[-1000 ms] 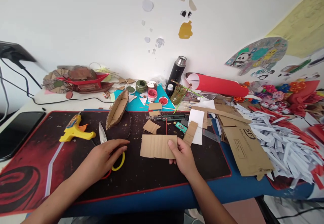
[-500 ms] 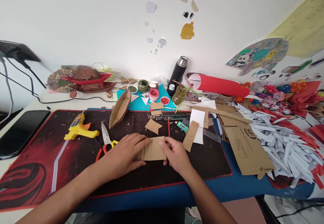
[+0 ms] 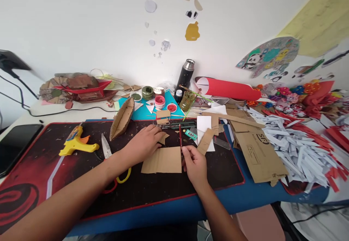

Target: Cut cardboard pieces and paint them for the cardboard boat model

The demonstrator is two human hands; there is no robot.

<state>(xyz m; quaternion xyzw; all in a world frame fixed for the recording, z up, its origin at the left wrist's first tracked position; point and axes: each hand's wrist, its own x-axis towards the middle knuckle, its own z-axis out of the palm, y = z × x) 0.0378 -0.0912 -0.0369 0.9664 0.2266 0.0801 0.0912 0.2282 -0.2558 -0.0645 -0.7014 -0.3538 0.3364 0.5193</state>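
Fingers [image 3: 188, 153] of the right hand [image 3: 194, 165] pinch the lower end of a thin red pencil [image 3: 180, 136], which stands nearly upright along the right edge of a rectangular cardboard piece [image 3: 163, 160]. That piece lies flat on the dark red-edged mat [image 3: 40, 168], near its front middle. The right forearm comes up from the lower edge of the view, wrist slightly bent, knuckles toward the camera.

The left hand [image 3: 143, 143] reaches in from the lower left, arm stretched long across the mat, palm down. Its fingers are loosely curled and rest on a small cardboard scrap [image 3: 164, 137] just behind the rectangular piece; whether they grip it or only press on it I cannot tell.

Under the left forearm lie scissors [image 3: 107, 150] with a yellow and a red handle loop. A yellow glue gun [image 3: 75, 144] sits further left, a cardboard boat hull [image 3: 121, 118] stands behind the hand, and a black flask [image 3: 184, 76] stands by the wall. On the right of the surface [image 3: 245, 201], a flattened carton [image 3: 259, 153] carries a printed logo that reads "SF", seen upside down; the smaller print beside it is too small to read.
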